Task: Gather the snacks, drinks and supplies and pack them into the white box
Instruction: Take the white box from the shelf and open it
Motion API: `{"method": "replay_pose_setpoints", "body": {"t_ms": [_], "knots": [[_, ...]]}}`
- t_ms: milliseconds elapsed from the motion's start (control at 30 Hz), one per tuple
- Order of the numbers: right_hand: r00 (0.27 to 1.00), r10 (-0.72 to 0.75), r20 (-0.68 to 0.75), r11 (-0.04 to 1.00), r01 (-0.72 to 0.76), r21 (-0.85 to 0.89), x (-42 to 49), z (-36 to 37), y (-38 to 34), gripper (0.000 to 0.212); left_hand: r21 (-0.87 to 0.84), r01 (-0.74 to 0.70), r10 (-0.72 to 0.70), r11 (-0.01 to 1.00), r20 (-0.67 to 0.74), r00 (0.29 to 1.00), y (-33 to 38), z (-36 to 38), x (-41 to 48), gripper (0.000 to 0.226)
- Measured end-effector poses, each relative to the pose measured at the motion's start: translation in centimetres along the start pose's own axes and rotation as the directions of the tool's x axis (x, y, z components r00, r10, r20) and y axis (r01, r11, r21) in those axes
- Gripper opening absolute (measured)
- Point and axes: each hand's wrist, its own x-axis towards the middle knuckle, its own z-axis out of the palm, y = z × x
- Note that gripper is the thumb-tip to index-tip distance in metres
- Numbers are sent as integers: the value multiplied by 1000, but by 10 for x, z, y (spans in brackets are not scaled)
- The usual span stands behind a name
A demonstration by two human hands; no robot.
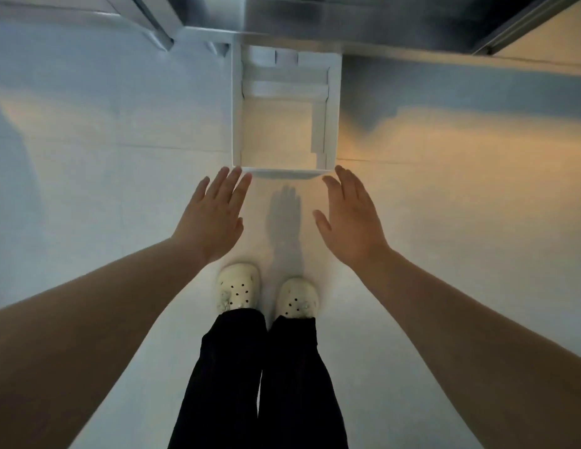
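Two flat, spread palms, left hand (214,215) and right hand (349,218), reach down, grasping nothing, toward the white box (333,111) sitting open on the floor (120,131) ahead of pale clogs (239,288); no writing is readable.

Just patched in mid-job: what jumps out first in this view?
An open white box sits on the pale floor at upper centre, looking empty. The left hand and right hand reach toward its near corners, fingers straight. White clogs stand below.
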Motion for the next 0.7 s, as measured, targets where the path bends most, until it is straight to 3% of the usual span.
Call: {"method": "replay_pose_setpoints", "body": {"t_ms": [200, 333, 467, 533, 700], "knots": [[995, -103, -1, 992, 103, -69, 74, 65, 23, 58, 33, -110, 112, 993, -42, 993, -4, 62, 75, 68], [995, -95, 37, 993, 97, -71, 96, 94, 32, 58, -23, -126, 126, 992, -8, 992, -5, 83, 101, 64], [993, -106, -57, 985, 97, -142, 107, 104, 37, 39, -61, -93, 88, 994, -79, 993, -10, 89, 117, 46], [993, -117, -31, 967, 106, -233, 114, 104, 38, 32, -33, -72, 69, 997, -85, 994, -12, 88, 123, 34], [996, -82, 46, 944, 93, -318, 112, 93, 31, 39, 8, -93, 93, 996, 13, 996, -10, 74, 118, 38]]}}
